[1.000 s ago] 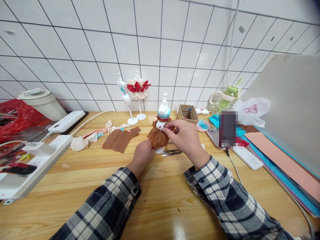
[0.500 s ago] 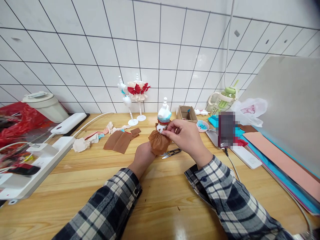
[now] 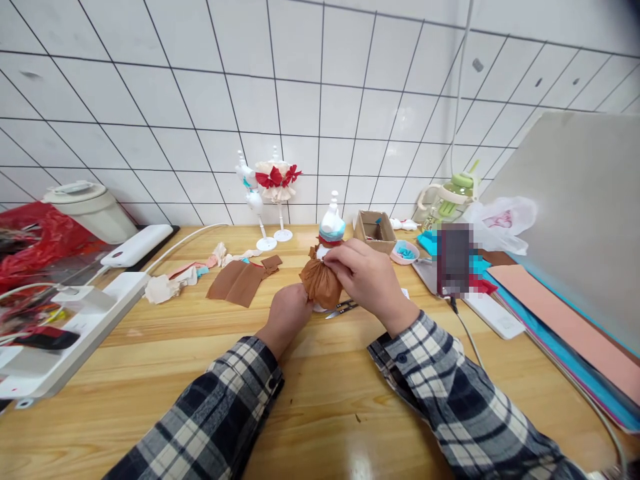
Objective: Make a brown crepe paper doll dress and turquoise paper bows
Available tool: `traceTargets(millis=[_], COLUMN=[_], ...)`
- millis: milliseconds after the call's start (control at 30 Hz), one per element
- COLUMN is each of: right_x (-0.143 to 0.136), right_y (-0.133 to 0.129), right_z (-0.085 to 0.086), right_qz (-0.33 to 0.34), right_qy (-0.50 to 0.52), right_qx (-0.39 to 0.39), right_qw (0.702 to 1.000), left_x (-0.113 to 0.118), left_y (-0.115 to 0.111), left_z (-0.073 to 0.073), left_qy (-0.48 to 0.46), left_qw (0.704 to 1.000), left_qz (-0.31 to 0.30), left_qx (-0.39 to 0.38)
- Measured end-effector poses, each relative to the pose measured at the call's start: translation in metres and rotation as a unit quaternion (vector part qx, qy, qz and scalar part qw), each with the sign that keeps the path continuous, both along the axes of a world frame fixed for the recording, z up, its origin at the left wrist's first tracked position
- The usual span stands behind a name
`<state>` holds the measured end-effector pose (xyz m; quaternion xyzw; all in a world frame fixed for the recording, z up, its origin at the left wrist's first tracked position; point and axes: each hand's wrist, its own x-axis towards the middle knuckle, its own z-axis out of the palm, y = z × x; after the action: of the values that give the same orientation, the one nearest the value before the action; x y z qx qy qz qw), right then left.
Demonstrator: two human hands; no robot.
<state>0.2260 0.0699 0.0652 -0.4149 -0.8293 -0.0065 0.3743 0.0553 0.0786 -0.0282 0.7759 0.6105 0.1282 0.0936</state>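
Observation:
A small white mannequin doll (image 3: 331, 224) stands on the wooden table (image 3: 320, 400), wearing a teal and red collar and a brown crepe-paper skirt (image 3: 319, 281). My left hand (image 3: 286, 315) grips the doll's base under the skirt. Fingers of my right hand (image 3: 367, 277) pinch the top of the brown skirt at the doll's waist. Small thread snips (image 3: 341, 309) lie on the table just below my right hand.
Brown paper pieces (image 3: 239, 281) and scraps (image 3: 165, 287) lie to the left. Two finished dolls (image 3: 273, 187) stand by the tiled wall. A cardboard box (image 3: 375, 230), small bowl (image 3: 406, 251), phone (image 3: 454, 259), green bottle (image 3: 450, 193) and paper sheets (image 3: 560, 320) are right; a white machine (image 3: 75, 320) is left.
My right hand has shifted down and closed around the skirt's waist, covering more of the doll's body. The doll sits slightly lower over the snips.

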Motion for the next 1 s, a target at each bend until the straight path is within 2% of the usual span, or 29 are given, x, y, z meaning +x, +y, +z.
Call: traceTargets(millis=[267,367,433,533,667,767,900,1000], right_x=[0.014,0.013,0.011,0.004,-0.008,-0.017,-0.023,-0.021], right_y=[0.004,0.001,-0.001,0.001,0.007,0.009,0.008,0.010], right_z=[-0.002,0.001,0.003,0.002,-0.007,-0.013,-0.014,-0.015], right_qz=[0.056,0.079,0.054,-0.006,0.022,0.031,0.062,0.076], right_qy=[-0.076,-0.018,0.057,0.134,0.162,0.235,0.350,0.408], right_qx=[0.007,-0.002,-0.011,-0.070,-0.200,-0.285,-0.424,-0.468], right_qw=[0.995,0.997,0.997,0.988,0.966,0.929,0.833,0.780], left_x=[-0.004,-0.007,-0.010,-0.013,-0.012,-0.011,-0.013,-0.015], left_y=[0.000,0.003,0.006,0.010,0.014,0.014,0.013,0.012], left_z=[-0.001,-0.005,-0.008,-0.011,-0.014,-0.015,-0.017,-0.017], left_qy=[-0.049,-0.086,-0.120,-0.180,-0.239,-0.247,-0.214,-0.179], left_qw=[0.999,0.995,0.991,0.982,0.970,0.968,0.975,0.981], left_qz=[0.019,0.041,0.056,0.061,0.048,0.044,0.058,0.064], left_qx=[-0.008,-0.009,-0.004,0.008,0.018,0.023,0.032,0.034])
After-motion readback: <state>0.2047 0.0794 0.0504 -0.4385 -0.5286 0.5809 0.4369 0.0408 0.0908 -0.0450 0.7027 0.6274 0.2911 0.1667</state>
